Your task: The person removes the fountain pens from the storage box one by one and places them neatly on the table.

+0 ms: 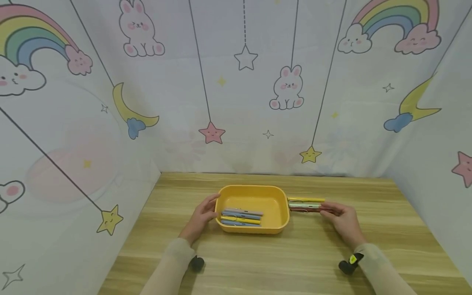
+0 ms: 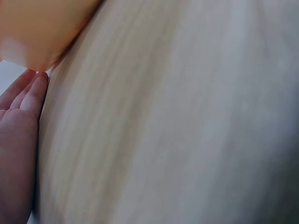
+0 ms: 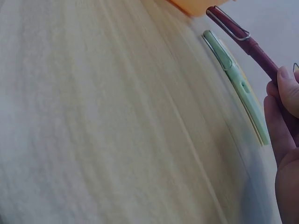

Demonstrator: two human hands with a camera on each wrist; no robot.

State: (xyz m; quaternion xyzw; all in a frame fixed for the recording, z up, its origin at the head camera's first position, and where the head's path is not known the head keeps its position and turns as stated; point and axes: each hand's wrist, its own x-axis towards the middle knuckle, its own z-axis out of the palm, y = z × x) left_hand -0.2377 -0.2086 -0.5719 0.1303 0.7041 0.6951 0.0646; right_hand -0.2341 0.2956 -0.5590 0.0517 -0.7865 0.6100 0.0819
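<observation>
A yellow plastic bin (image 1: 273, 230) sits on the table, with several clip-capped pens (image 1: 241, 219) in blue, yellow and pale pink lying side by side in its left part. My left hand (image 1: 200, 217) rests against the bin's left end, its fingers fairly straight in the left wrist view (image 2: 21, 116). My right hand (image 1: 344, 221) pinches one end of a dark red pen (image 3: 233, 32) between thumb and fingers. In the right wrist view that pen is lifted off the table. Beside it lie a light green pen (image 3: 240, 86) and a yellow pen (image 1: 307, 200), right of the bin.
The wood-grain table (image 1: 258, 262) ends at a patterned cloth backdrop (image 1: 236, 155) behind, with cloth walls on the left and right. A black wrist device (image 1: 348, 264) hangs at the right cuff, another dark one (image 1: 197, 263) at the left cuff.
</observation>
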